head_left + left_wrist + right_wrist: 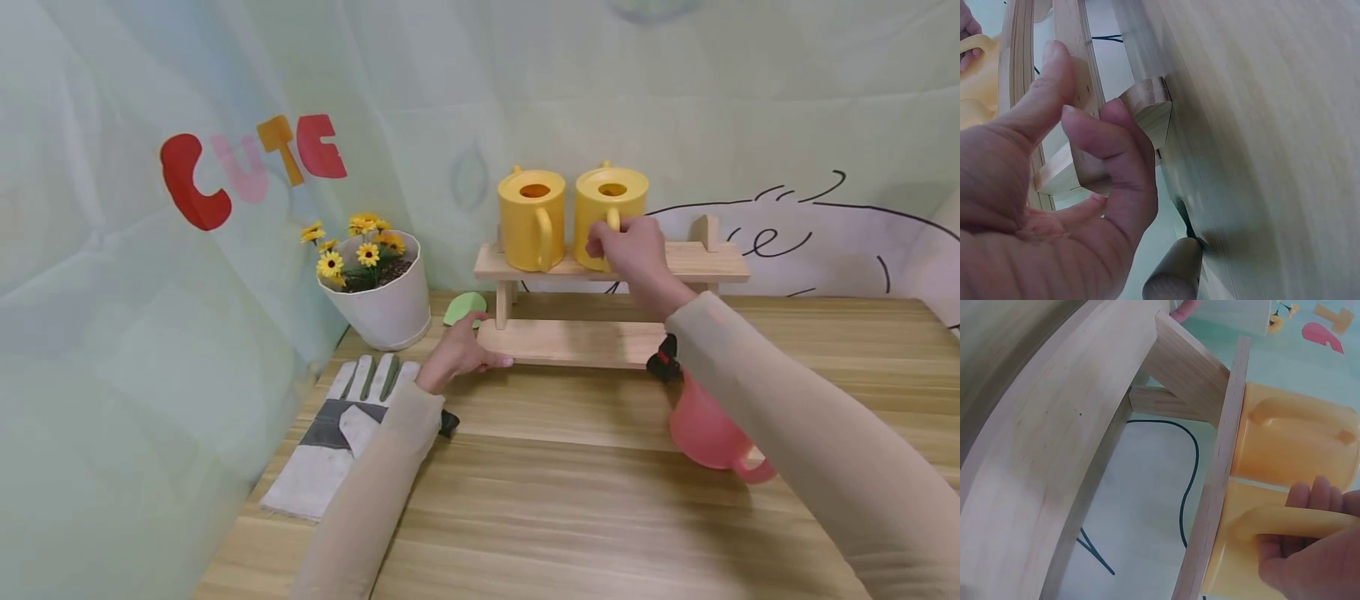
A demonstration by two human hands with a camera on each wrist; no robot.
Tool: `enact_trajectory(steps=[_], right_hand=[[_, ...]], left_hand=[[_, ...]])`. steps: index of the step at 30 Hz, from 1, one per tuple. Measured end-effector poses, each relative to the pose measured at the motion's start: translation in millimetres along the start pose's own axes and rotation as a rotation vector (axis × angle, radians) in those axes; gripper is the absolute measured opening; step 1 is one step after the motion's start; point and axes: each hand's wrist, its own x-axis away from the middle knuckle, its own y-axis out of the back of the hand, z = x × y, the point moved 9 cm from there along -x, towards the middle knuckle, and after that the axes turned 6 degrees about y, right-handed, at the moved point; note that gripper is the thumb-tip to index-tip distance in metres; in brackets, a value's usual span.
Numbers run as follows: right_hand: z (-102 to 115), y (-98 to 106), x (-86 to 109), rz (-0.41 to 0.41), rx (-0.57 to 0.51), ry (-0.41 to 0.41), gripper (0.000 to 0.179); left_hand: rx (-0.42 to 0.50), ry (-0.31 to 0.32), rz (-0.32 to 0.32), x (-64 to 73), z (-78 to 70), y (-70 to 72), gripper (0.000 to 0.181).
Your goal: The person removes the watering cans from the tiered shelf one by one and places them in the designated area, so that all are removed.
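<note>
In the head view, two yellow watering cans stand side by side on the top board of a small wooden two-tier shelf point(577, 340). My right hand point(636, 252) holds the handle of the right watering can point(592, 208); the right wrist view shows the fingers curled round that handle point(1304, 522). The left watering can point(521, 229) stands just beside it, untouched. My left hand point(457, 352) grips the left end of the shelf's lower board, thumb at the front edge. Seen in the left wrist view, its fingers point(1132, 181) curl about the board's end.
A white pot point(382, 312) of yellow flowers stands at the left, with work gloves point(322, 450) before it. A green leaf-shaped piece point(465, 307) lies behind my left hand. Under my right forearm is a pink watering can point(705, 429). A curtain point(420, 67) hangs behind.
</note>
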Motion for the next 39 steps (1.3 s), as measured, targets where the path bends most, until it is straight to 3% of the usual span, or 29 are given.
enact_trajectory(steps=[8,16,27,39], right_hand=[[1,-4,-2.5,0.006,-0.129,0.034,0.028],[-1,-2,-3.4,-0.075,-0.197,0.018,0.025],[-2,7,0.1,-0.176,-0.069,0.042,0.034],[-1,9,3.2,-0.178,-0.006,0.071,0.038]], left_hand=[[-0.022,0.021,0.008,0.5,0.4,0.1,0.101],[-0.016,0.010,0.003,-1.1,0.3,-0.1,0.101],[-0.015,0.011,-0.004,-0.3,-0.1,-0.1,0.101],[-0.018,0.005,-0.006,-0.8,0.6,-0.2,0.101]])
